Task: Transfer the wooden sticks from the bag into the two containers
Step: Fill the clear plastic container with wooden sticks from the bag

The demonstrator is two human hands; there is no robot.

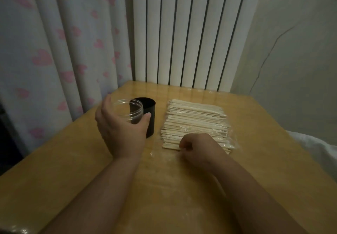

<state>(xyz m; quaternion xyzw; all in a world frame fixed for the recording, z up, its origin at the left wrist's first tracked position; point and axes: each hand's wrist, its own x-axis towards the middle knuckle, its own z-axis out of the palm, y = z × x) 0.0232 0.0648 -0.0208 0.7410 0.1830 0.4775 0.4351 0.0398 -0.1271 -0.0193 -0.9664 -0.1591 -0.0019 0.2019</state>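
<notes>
Clear plastic, thin and crinkled, wraps the wooden sticks (195, 119); the bag (234, 145) is hard to make out except for its glinting right edge. Pale and straight, the sticks lie flat in it on the glossy wooden table (264, 179). The left hand (120, 133) wraps around a clear round jar (127, 109), hiding its lower half. A black cylindrical cup (150, 124) stands just behind. The right hand (198, 150) curls over the nearest sticks; whether it pinches one, I cannot tell.
</notes>
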